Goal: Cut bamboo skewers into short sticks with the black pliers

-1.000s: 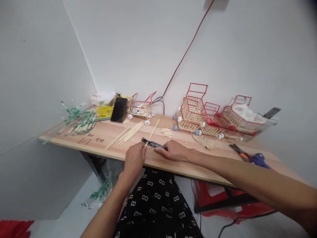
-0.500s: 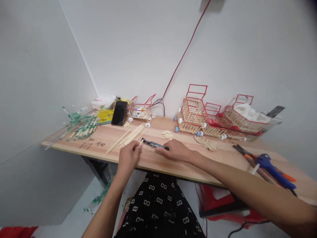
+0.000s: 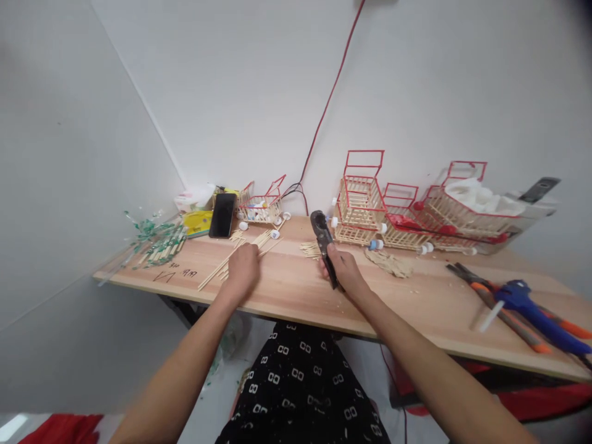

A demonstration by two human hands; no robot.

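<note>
In the head view my left hand rests with curled fingers over the loose bamboo sticks. Its fingertips are hidden, so what they grip does not show. My right hand is wrapped around the dark handles of a pair of pliers. The pliers' rounded head points up and away, raised over the table. Just behind my right hand lies a small pile of short cut stick pieces.
Stick-built toy carts with red handles line the wall, beside a smaller cart. A phone leans at the left, near wrapped sticks. A blue glue gun and orange-handled pliers lie right.
My left hand has moved away from the pliers, up and left onto the loose sticks. The right hand has lifted the pliers and turned their head from pointing left to pointing upward.
</note>
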